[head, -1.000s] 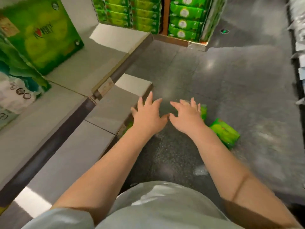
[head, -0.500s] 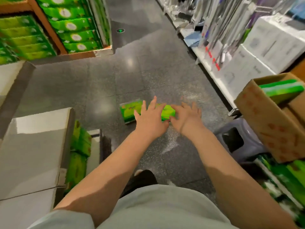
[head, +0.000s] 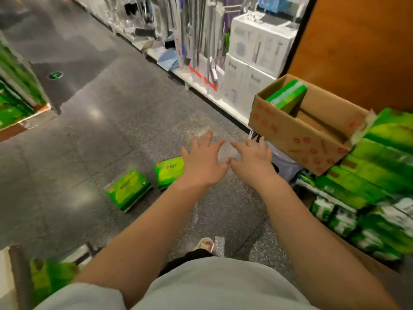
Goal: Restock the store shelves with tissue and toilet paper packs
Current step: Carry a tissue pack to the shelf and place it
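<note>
Both my hands reach forward over the dark floor with fingers spread and nothing in them. My left hand (head: 204, 163) hovers beside a green tissue pack (head: 168, 172) lying on the floor; a second green tissue pack (head: 127, 190) lies further left. My right hand (head: 253, 158) is just right of the left one, thumbs nearly touching. An open cardboard box (head: 297, 133) with a green pack (head: 287, 97) standing in it sits at the right, above stacked green tissue packs (head: 377, 166).
A shelf of white boxed goods (head: 252, 57) and hanging items lines the aisle's far side. Green packs (head: 13, 95) stand on a pallet at the left. A shelf edge with green packs (head: 49, 276) is at the bottom left. My sandalled foot (head: 204, 243) is below.
My view has swung right, away from the grey shelf, toward the cardboard box and stacked packs. Both hands stayed spread and empty, drifting right past the packs on the floor.
</note>
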